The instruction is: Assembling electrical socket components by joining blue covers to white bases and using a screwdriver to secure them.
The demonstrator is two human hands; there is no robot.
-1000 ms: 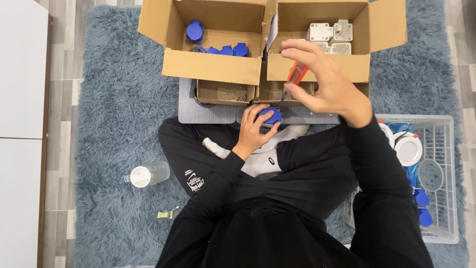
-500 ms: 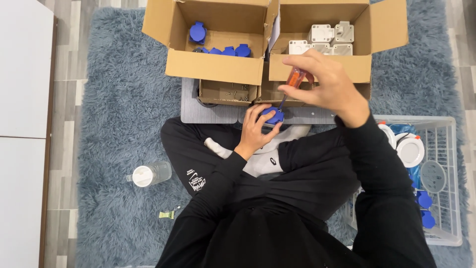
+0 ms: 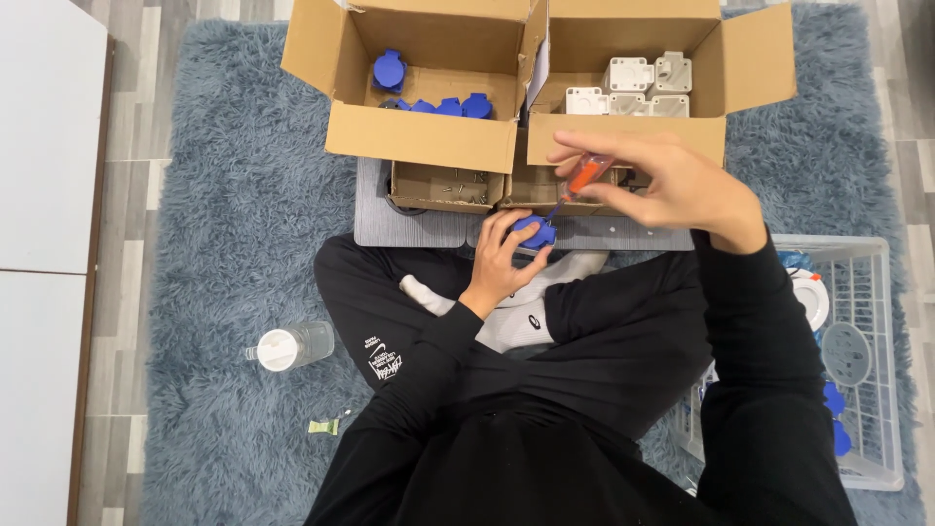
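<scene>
A small blue plastic part (image 3: 535, 232) is seen at the grey board's front edge. An orange-handled screwdriver (image 3: 582, 179) is tilted, its tip set on the part.

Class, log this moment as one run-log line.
left hand: holds blue part | right hand: holds orange screwdriver | tip: on part

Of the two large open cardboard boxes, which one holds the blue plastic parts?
The left-hand cardboard box holds the blue plastic parts; the right-hand cardboard box holds only grey-white plastic housings.
</scene>
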